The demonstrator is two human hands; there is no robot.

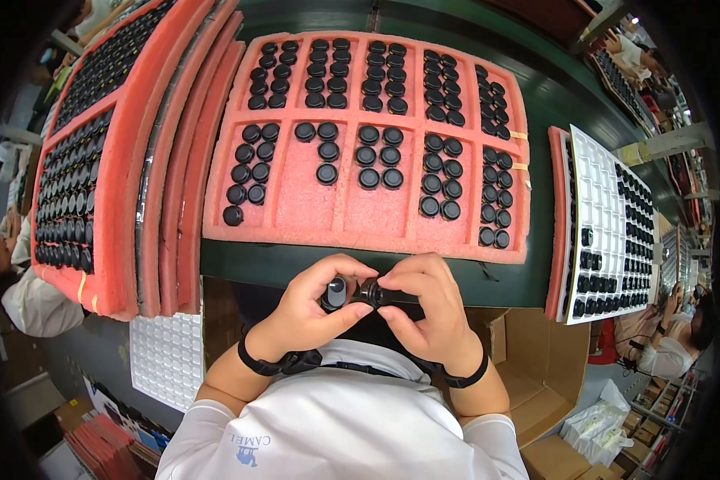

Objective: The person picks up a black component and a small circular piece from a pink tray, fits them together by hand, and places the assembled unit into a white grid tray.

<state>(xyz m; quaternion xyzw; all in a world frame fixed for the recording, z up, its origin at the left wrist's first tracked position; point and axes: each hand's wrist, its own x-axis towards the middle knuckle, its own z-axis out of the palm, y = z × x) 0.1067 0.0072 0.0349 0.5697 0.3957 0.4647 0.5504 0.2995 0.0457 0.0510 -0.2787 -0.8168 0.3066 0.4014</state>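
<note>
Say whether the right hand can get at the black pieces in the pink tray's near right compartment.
Probably yes, once freed: the right hand is busy with a black part, but nothing visible blocks its way to those black pieces.

**Black Rows on Pink, Dark Green Beneath**

At 12 o'clock, the rectangular salmon-pink foam tray [296,200] carries a pattern of paired columns in round black plastic caps [366,155], over a long dark-green tabletop [248,260]. At 9 o'clock, stacked thick pink foam trays [118,208] show black rows flecked with yellow. At 3 o'clock, a thin white plastic tray [598,180] has a pale grid partly covered in black. Just below centre, toward 6 o'clock, the small cylindrical part [334,294] is glossy black; the ringed round part [370,293] is black too. Lower, a white short-sleeved fabric shirt [336,424] bears a pale-blue print [248,458]. The open cardboard box [548,352] at 4 o'clock is brown.
</note>
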